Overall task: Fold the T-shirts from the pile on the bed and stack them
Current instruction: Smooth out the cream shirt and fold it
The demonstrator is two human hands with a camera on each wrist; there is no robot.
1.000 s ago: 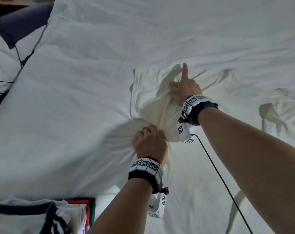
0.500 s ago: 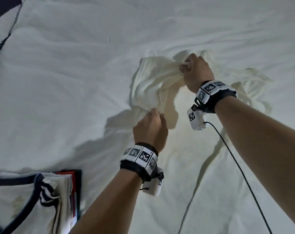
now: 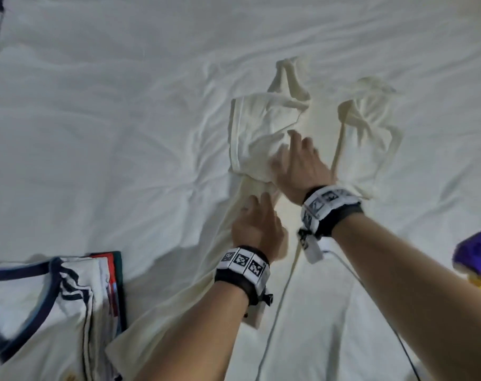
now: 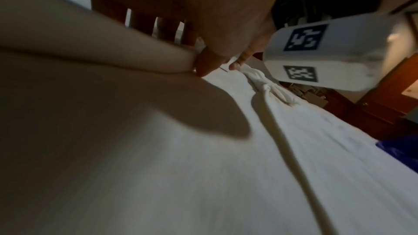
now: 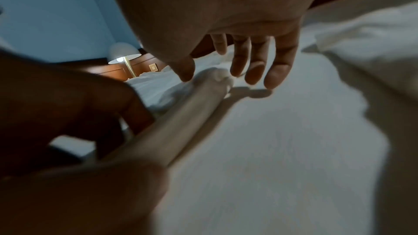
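The bed [image 3: 124, 119] spreads wide beneath both hands, its white sheet rumpled. On it lies the cream T-shirt [image 3: 261, 127], bunched and twisted, running from beyond the fingertips back under the left forearm; it probably needs spreading flat before any fold. The right hand [image 3: 302, 163] hovers over the crumpled upper part, fingers straight and spread, holding nothing, seemingly reaching to smooth it or find an edge. The left hand [image 3: 257, 226] rests on the narrow twisted stretch just behind the right, fingers extended; whether it pinches cloth I cannot tell. Well left of the left wrist sits the stack of folded shirts [image 3: 55, 312]. A thin cable [image 3: 278, 312] trails between the forearms and could snag. Right of the right forearm lies something purple [image 3: 475, 251].
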